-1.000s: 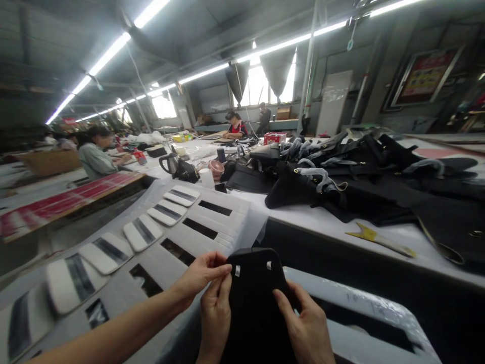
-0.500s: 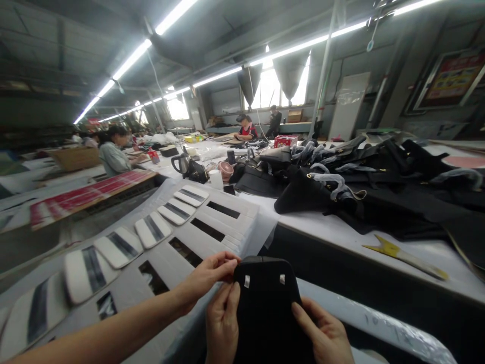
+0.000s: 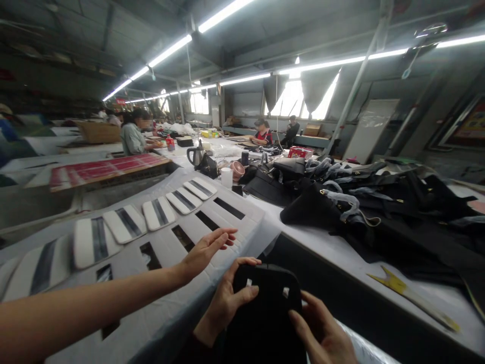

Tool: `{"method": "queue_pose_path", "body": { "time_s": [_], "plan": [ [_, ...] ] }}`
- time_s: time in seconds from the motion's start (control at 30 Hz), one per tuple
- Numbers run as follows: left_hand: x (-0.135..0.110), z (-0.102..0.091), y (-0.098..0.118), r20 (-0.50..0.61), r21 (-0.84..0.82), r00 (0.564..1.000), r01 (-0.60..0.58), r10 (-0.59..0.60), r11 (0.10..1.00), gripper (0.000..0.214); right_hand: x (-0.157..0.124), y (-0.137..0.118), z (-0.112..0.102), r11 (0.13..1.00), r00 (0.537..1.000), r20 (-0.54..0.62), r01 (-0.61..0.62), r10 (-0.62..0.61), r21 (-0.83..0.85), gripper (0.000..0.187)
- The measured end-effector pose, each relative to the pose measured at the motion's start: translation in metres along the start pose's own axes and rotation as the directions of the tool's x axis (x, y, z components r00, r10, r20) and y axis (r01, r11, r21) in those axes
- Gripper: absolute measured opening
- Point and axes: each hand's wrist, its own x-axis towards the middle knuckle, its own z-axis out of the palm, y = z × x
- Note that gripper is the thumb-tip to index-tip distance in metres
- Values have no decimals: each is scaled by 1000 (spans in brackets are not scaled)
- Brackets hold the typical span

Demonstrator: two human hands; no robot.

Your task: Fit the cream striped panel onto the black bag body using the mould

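My left hand [image 3: 231,298] grips the upper left corner of a black panel [image 3: 267,318] with rounded corners, its thumb lying across the face by a small white tab [image 3: 249,283]. My right hand [image 3: 324,328] holds the panel's right edge, thumb in front. Another white tab [image 3: 285,292] shows near the upper right corner. The panel's lower end runs out of view. Reaching in from the left, another person's hand [image 3: 210,247] hovers just above and left of the panel, apart from it.
White pads with dark stripes [image 3: 159,212] lie in a row on a slotted white board [image 3: 250,212]. To the right are a heap of black bag pieces [image 3: 364,212] and a yellow-handled tool [image 3: 413,298]. A kettle [image 3: 196,154] and a white cup [image 3: 226,177] stand farther back.
The other person's hand has let go of the panel's corner and moved up. My left hand has shifted from the side edge to the upper left corner, thumb onto the face. The view has turned left.
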Motion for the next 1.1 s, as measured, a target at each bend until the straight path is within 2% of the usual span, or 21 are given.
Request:
{"method": "queue_pose_path", "body": {
  "time_s": [0.03, 0.07, 0.13, 0.17, 0.2, 0.27, 0.37, 0.43, 0.5, 0.77, 0.83, 0.9, 1.0, 1.1],
  "plan": [
    [0, 0, -4, -12, -2, 1000, 13, -13, 1000, 41, 8, -7, -1, 985, 992, -5, 127, -129, -113, 48],
    [-2, 3, -9, -9, -5, 999, 39, -39, 999, 40, 16, -14, -1, 941, 964, 6, 261, -266, -216, 46],
    [-12, 17, -20, 21, -67, 998, 63, -62, 996, 36, 32, -28, 4, 785, 858, 99, 503, -505, -362, 40],
    [-19, 29, -26, 41, -116, 997, 68, -64, 991, 32, 37, -34, 9, 699, 801, 162, 586, -577, -409, 37],
    [-28, 42, -32, -3, -221, 1000, 2, -3, 975, 29, 41, -38, 15, 628, 759, 216, 636, -614, -449, 35],
    [-45, 66, -41, -20, -291, 999, -52, 48, 955, 40, 44, -43, 28, 540, 713, 279, 680, -643, -496, 30],
    [-60, 87, -47, -24, -324, 996, -88, 85, 942, 44, 40, -43, 43, 546, 699, 245, 691, -672, -473, 21],
    [-62, 88, -47, -26, -307, 993, -116, 113, 945, 46, 36, -42, 47, 568, 687, 194, 701, -700, -431, 18],
    [-60, 85, -46, -34, -289, 989, -145, 141, 946, 49, 34, -43, 46, 560, 657, 173, 729, -734, -394, 16],
    [-59, 80, -44, 19, -268, 979, -192, 204, 944, 68, 29, -47, 29, 440, 518, 286, 848, -806, -296, 21],
    [-59, 80, -43, 33, -300, 971, -217, 238, 929, 69, 27, -44, 27, 431, 500, 301, 861, -812, -271, 22],
    [-59, 82, -42, 17, -345, 973, -210, 229, 915, 63, 27, -43, 28, 443, 503, 292, 861, -814, -250, 21],
    [-56, 86, -40, -24, -405, 988, -150, 154, 902, 52, 29, -45, 32, 477, 553, 287, 828, -782, -294, 22],
    [-51, 86, -34, -27, -359, 992, -127, 126, 924, 43, 30, -52, 39, 511, 614, 267, 777, -743, -368, 20]
  ]
}}
